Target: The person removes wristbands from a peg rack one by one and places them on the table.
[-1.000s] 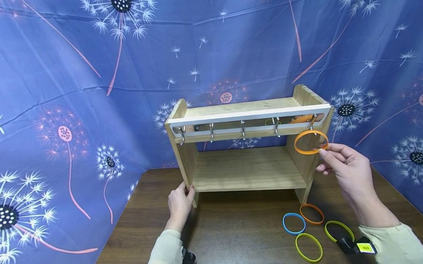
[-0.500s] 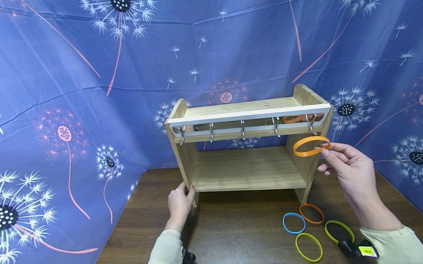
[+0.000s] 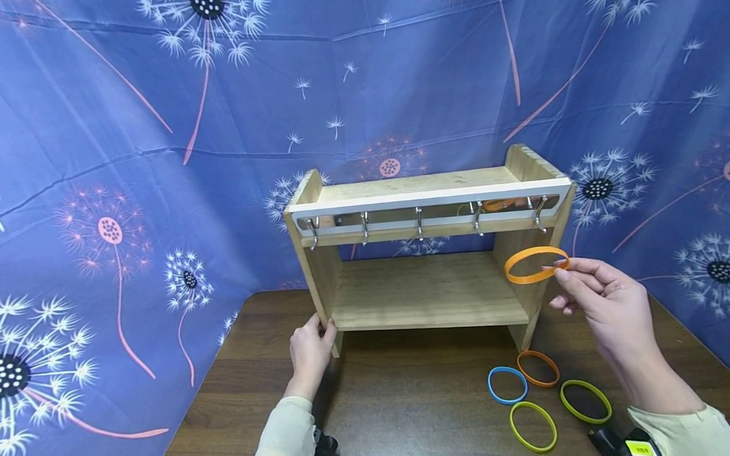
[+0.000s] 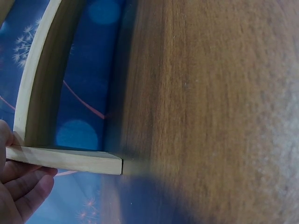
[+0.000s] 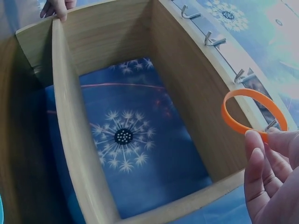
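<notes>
My right hand (image 3: 612,307) pinches an orange silicone wristband (image 3: 523,280) between thumb and fingertips, holding it in the air in front of the wooden shelf's right side, just below the rightmost hook (image 3: 540,214). In the right wrist view the wristband (image 5: 236,125) overlaps the hook strip from that angle; it does not hang on a hook. My left hand (image 3: 312,352) grips the lower part of the shelf's left side panel (image 3: 315,280); the left wrist view shows its thumb and fingers on either side of the board (image 4: 70,158).
A mirrored strip (image 3: 395,220) with several metal hooks runs along the shelf's upper front. On the brown table (image 3: 407,404) lie a blue wristband (image 3: 489,387), a darker orange one (image 3: 537,384) and two yellow-green ones, left (image 3: 532,450) and right (image 3: 584,418). A patterned blue cloth (image 3: 165,80) hangs behind.
My right hand has drawn down and slightly away from the rightmost hook with the orange wristband, which has dropped below the hook's tip. The left hand and shelf stay in place.
</notes>
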Demonstrator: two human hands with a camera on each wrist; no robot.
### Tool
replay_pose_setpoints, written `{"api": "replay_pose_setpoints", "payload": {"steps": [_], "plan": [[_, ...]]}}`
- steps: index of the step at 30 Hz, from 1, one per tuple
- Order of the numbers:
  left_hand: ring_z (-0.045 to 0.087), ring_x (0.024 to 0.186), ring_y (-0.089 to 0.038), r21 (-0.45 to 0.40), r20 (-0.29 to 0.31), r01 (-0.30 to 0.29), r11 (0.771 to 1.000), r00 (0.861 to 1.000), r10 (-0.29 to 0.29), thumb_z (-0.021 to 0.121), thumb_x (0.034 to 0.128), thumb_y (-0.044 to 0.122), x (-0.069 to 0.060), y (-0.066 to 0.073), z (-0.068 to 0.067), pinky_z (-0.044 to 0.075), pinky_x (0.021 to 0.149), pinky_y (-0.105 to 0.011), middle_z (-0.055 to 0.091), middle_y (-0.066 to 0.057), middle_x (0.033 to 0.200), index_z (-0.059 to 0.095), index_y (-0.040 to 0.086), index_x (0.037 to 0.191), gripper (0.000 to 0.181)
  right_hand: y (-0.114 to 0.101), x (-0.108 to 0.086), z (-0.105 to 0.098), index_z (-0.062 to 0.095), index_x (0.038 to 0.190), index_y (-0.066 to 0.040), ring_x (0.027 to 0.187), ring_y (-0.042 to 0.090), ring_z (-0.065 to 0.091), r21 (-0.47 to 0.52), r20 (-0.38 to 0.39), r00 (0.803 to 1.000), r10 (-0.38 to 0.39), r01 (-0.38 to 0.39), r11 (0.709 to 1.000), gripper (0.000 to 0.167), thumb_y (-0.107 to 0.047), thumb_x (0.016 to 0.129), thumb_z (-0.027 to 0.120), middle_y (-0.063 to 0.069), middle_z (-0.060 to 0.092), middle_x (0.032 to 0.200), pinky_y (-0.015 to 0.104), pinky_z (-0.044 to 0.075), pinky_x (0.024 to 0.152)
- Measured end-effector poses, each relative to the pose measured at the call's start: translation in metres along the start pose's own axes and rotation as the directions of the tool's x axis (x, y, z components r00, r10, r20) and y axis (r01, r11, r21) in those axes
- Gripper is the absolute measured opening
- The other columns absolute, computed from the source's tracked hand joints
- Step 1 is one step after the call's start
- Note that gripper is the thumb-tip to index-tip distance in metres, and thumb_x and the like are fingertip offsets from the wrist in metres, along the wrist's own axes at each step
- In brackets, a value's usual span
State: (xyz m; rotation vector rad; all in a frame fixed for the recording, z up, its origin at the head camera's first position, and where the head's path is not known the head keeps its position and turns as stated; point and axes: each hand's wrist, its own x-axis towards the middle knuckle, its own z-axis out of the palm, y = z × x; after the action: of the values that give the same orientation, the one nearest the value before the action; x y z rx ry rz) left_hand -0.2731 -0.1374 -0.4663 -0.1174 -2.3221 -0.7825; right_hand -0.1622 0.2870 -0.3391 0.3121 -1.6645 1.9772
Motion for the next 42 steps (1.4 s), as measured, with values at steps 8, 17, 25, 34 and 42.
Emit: {"api": "replay_pose_setpoints", "payload": {"steps": [8, 17, 25, 34, 42], "plan": [[0.055, 0.048, -0.03, 0.004, 0.001, 0.001, 1.0, 1.0, -0.001, 0.069, 0.0807, 0.021, 0.001, 0.0, 0.0, 0.038, 0.045, -0.042, 0.054, 0.005, 0.052, 0.056, 0.017, 0.067, 0.019, 0.002, -0.01, -0.008, 0.064, 0.108, 0.001, 0.056, 0.013, 0.066, -0.019, -0.011, 1.0, 0.03, -0.03, 0.999, 0.016, 0.003, 0.092, 0.061, 0.002, 0.074, 0.089, 0.02, 0.048, 0.051], [0.055, 0.048, -0.031, 0.003, 0.004, 0.003, 1.0, 1.0, -0.003, 0.069, 0.0807, 0.021, 0.0, -0.001, 0.001, 0.038, 0.046, -0.042, 0.053, 0.006, 0.051, 0.056, 0.018, 0.067, 0.019, 0.005, -0.023, -0.019, 0.064, 0.109, 0.0, 0.058, 0.013, 0.066, -0.064, -0.002, 0.998, 0.068, -0.068, 0.996, 0.017, 0.003, 0.092, 0.06, 0.001, 0.074, 0.09, 0.021, 0.048, 0.052], [0.053, 0.047, -0.028, 0.002, 0.002, -0.001, 1.0, 1.0, 0.001, 0.069, 0.0805, 0.022, 0.0, -0.002, 0.002, 0.038, 0.045, -0.041, 0.054, 0.006, 0.051, 0.056, 0.018, 0.067, 0.019, 0.012, -0.04, -0.035, 0.065, 0.11, -0.001, 0.06, 0.014, 0.066, -0.122, 0.01, 0.992, 0.129, -0.127, 0.984, 0.019, 0.003, 0.092, 0.06, 0.0, 0.074, 0.089, 0.023, 0.048, 0.052], [0.053, 0.047, -0.03, -0.002, -0.003, -0.013, 1.0, 1.0, 0.013, 0.069, 0.0799, 0.021, 0.0, -0.002, 0.001, 0.037, 0.045, -0.042, 0.053, 0.005, 0.051, 0.057, 0.016, 0.068, 0.017, 0.022, -0.057, -0.051, 0.064, 0.109, -0.002, 0.061, 0.013, 0.067, -0.166, 0.014, 0.987, 0.161, -0.157, 0.974, 0.017, 0.003, 0.093, 0.058, 0.0, 0.074, 0.09, 0.023, 0.048, 0.051], [0.053, 0.046, -0.03, -0.004, -0.007, -0.012, 1.0, 1.0, 0.012, 0.068, 0.0797, 0.02, -0.001, -0.001, 0.001, 0.037, 0.045, -0.042, 0.055, 0.004, 0.051, 0.058, 0.016, 0.068, 0.016, 0.028, -0.07, -0.06, 0.065, 0.107, -0.006, 0.06, 0.014, 0.066, -0.172, -0.001, 0.98, 0.197, -0.194, 0.966, 0.017, 0.002, 0.094, 0.058, 0.001, 0.074, 0.086, 0.024, 0.047, 0.051]]}}
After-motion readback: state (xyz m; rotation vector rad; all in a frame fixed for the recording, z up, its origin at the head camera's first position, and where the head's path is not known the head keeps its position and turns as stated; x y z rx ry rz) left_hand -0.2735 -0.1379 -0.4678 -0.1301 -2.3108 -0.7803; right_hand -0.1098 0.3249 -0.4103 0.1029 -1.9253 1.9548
